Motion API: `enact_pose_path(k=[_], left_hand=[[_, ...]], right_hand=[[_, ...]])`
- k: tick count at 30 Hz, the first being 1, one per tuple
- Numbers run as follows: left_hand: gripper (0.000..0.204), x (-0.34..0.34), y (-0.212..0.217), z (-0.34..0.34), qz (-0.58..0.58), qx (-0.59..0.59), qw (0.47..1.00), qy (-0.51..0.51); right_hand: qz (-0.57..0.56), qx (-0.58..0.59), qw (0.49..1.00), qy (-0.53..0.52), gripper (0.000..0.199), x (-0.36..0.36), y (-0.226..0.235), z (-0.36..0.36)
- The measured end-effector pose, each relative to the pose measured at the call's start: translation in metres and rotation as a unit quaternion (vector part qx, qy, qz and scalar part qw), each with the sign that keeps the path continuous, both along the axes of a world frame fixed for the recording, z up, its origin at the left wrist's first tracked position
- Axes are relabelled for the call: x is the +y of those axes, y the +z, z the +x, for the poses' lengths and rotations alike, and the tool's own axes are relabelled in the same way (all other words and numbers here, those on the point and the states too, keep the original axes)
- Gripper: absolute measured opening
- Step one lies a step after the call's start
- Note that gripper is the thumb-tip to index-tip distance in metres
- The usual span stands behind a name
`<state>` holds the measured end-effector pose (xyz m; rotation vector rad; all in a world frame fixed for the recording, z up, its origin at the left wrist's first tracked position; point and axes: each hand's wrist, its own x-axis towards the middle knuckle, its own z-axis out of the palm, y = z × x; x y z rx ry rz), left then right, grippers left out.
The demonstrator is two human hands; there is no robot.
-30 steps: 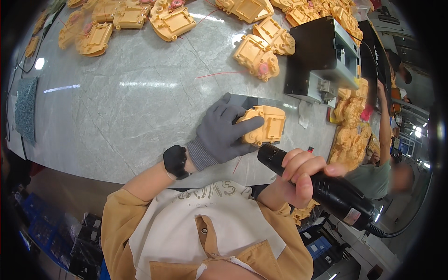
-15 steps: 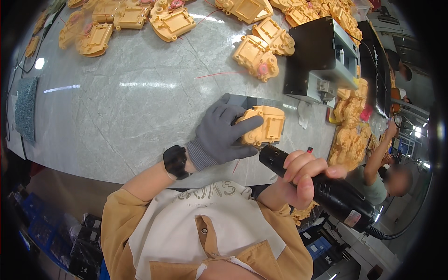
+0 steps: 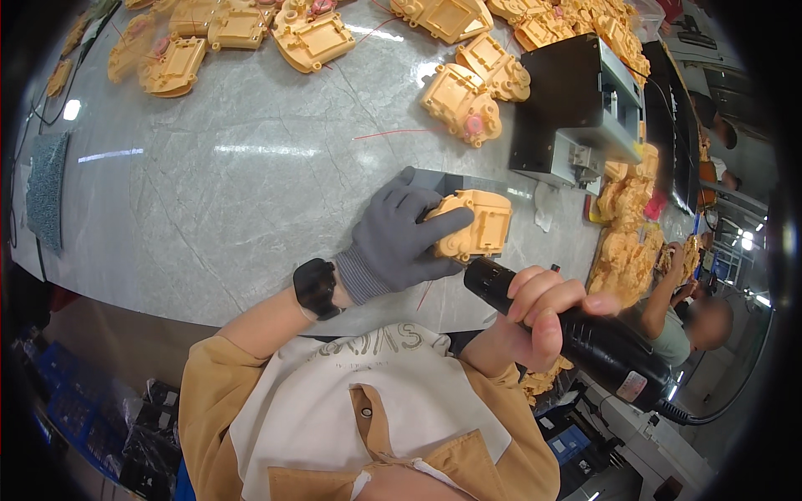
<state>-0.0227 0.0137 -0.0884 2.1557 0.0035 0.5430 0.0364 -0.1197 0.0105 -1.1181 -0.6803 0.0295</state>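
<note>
My left hand (image 3: 394, 238), in a grey glove, grips a yellow-orange plastic housing (image 3: 484, 224) with a square recess. A dark block (image 3: 458, 181) sits just behind the housing. In my bare right hand (image 3: 547, 313) is a black corded electric screwdriver (image 3: 610, 351), my fingers wrapped round its body. Its front end points at the housing's lower edge, close to my left thumb; whether the bit touches the plastic is too small to tell. A thin red wire (image 3: 425, 296) lies below my left hand.
Similar housings (image 3: 459, 98) lie across the far side of the grey table (image 3: 225, 200). A black and metal machine (image 3: 558, 108) stands at the right, with piled yellow-orange parts (image 3: 626, 250) beside it. A blue-grey bag (image 3: 46, 192) is at far left. Another person (image 3: 677, 326) works at right.
My hands, the housing and the screwdriver hold almost the same place. The other person's raised arm has come down, and yellow-orange parts now show by their hands.
</note>
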Motion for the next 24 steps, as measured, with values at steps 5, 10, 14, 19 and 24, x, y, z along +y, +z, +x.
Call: enact_pose_path(k=[5, 10, 14, 19, 24], left_hand=[[0.057, 0.002, 0.001, 0.000, -0.008, -0.002, 1.000, -0.009], [0.057, 0.001, 0.000, 0.000, -0.005, -0.009, 1.000, -0.002], [0.055, 0.000, 0.000, 0.001, -0.005, -0.017, 1.000, 0.004], [0.056, 0.001, -0.001, 0.000, -0.003, -0.016, 1.000, 0.002], [0.059, 0.001, -0.003, -0.002, 0.002, -0.008, 1.000, -0.002]], right_hand=[[-0.021, -0.039, 0.999, 0.027, 0.039, 0.003, -0.002, 0.003], [-0.027, -0.056, 0.998, 0.031, 0.039, 0.004, -0.001, 0.004], [-0.030, -0.058, 0.998, 0.021, 0.040, 0.006, -0.001, 0.003], [-0.038, -0.019, 0.999, 0.016, 0.040, 0.009, 0.001, 0.004], [-0.067, 0.001, 0.997, 0.031, 0.040, 0.013, 0.005, 0.004]])
